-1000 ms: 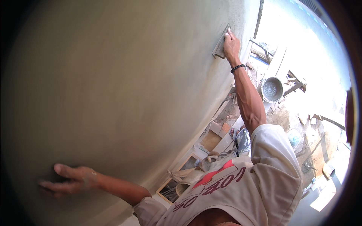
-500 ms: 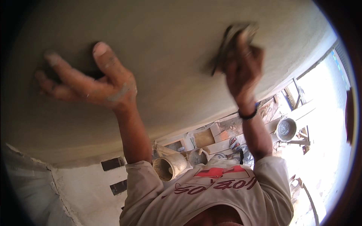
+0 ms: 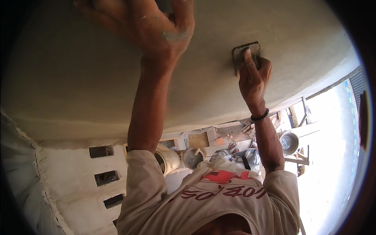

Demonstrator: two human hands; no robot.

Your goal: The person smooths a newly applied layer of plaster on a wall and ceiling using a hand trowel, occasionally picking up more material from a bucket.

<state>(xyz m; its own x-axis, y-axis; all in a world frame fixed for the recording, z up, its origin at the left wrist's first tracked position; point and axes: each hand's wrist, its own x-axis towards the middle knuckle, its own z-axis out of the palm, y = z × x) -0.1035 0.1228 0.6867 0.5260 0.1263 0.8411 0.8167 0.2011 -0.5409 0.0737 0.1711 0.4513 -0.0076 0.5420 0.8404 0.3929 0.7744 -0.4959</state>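
Across the upper part of the view spreads a smooth, grey-brown plastered wall (image 3: 203,90). My right hand (image 3: 254,78) grips a small plastering float (image 3: 253,50), a dark rectangular plate with rounded corners, with the thumb lying along it. The float rests against the plaster. At the upper left, my left hand (image 3: 156,31) is held at the wall with its fingers spread and nothing seen in it; its fingertips are partly cut off by the frame's upper edge. Grey smears of plaster mark the base of its thumb.
Below stand a yellowish bucket (image 3: 168,159), a round pan (image 3: 193,158) with a handle across it and a grey bucket (image 3: 289,142) farther right. Boards (image 3: 215,149) lie near my feet. At the lower left is a pale wall (image 3: 70,168) with several rectangular holes.
My left hand has moved up and to the right, its fingers partly leaving the frame. My right hand has moved slightly down with the float, which now faces the view more squarely.
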